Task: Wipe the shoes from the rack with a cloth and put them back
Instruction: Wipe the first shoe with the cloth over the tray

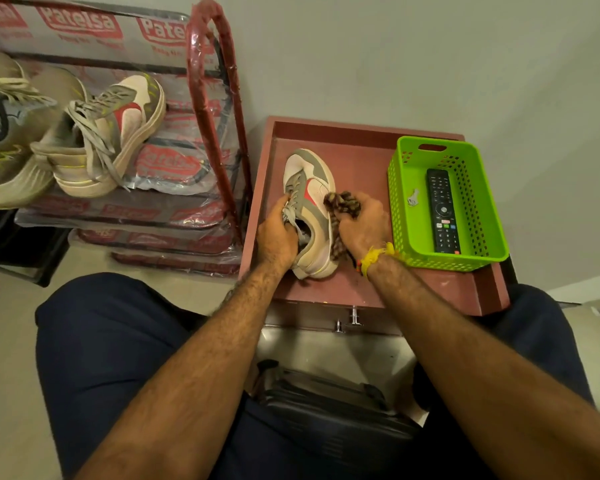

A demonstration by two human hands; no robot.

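Sneaker (312, 202) on tray (361, 147), light and soft-sided: left hand (276, 237) grips its collar, probably the firmest hold; right hand (362, 223) clenches bunched cloth (342, 202) against its side.

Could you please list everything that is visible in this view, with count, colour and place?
Grey-and-white sneaker with red patch: one, on the reddish-brown table top, held.
Brown checked cloth: one, pressed on that sneaker's right side.
Matching sneaker: one, on the rack's upper shelf.
Olive-grey sneaker: at least one, far left of the shelf, partly cut off.
Red metal shoe rack in printed plastic wrap: one, left of the table.
Reddish-brown table: one, centre.
Green perforated plastic basket: one, on the table's right.
Black remote control: one, in the basket.
Small silver key: one, in the basket.
Left hand: grip on the sneaker's opening.
Right hand: grip on the cloth; yellow thread on wrist.
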